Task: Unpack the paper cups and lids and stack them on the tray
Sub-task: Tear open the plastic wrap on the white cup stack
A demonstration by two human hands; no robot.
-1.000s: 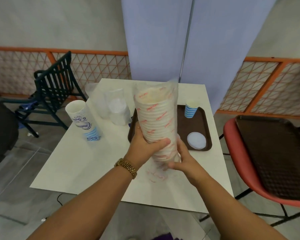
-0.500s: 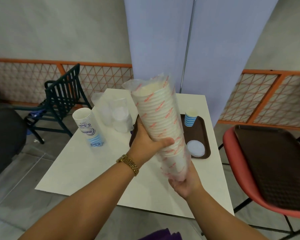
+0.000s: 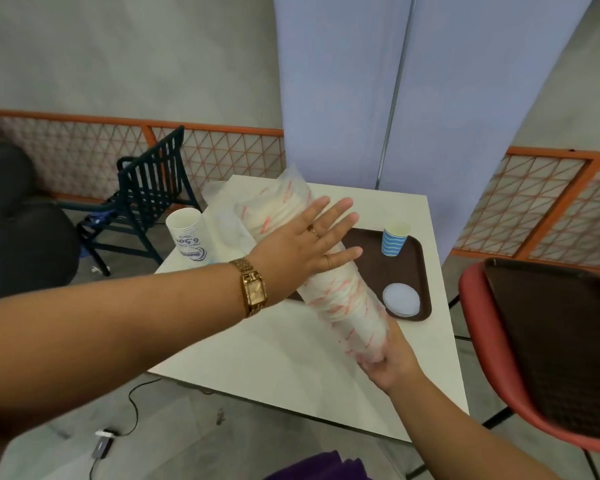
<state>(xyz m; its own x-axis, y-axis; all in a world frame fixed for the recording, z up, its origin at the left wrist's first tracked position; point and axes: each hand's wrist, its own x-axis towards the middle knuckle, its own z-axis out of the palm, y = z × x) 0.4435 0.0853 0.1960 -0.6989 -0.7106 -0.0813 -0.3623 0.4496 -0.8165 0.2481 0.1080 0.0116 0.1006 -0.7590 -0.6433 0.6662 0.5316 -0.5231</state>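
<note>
A long sleeve of white paper cups (image 3: pixel 340 299) in clear plastic with red print is tilted above the white table (image 3: pixel 250 355). My right hand (image 3: pixel 387 362) grips its lower end from beneath. My left hand (image 3: pixel 305 244) lies on the sleeve's upper part with straight, spread fingers. Behind it the brown tray (image 3: pixel 420 258) holds a blue striped cup (image 3: pixel 394 238) and a white lid (image 3: pixel 401 299). A second sleeve of cups with blue print (image 3: pixel 187 235) stands at the table's left. A clear bag of lids (image 3: pixel 227 216) is partly hidden behind the held sleeve.
A red chair (image 3: pixel 478 327) at the right carries another brown tray (image 3: pixel 561 341). A dark slatted chair (image 3: pixel 146 199) stands beyond the table's left corner. Blue partition panels (image 3: pixel 395 91) rise behind the table. A cable and a small device (image 3: pixel 103 441) lie on the floor.
The sleeve has tipped further, its top leaning away to the left. My left hand let go of its grip and now lies flat on the sleeve. My right hand still holds the lower end.
</note>
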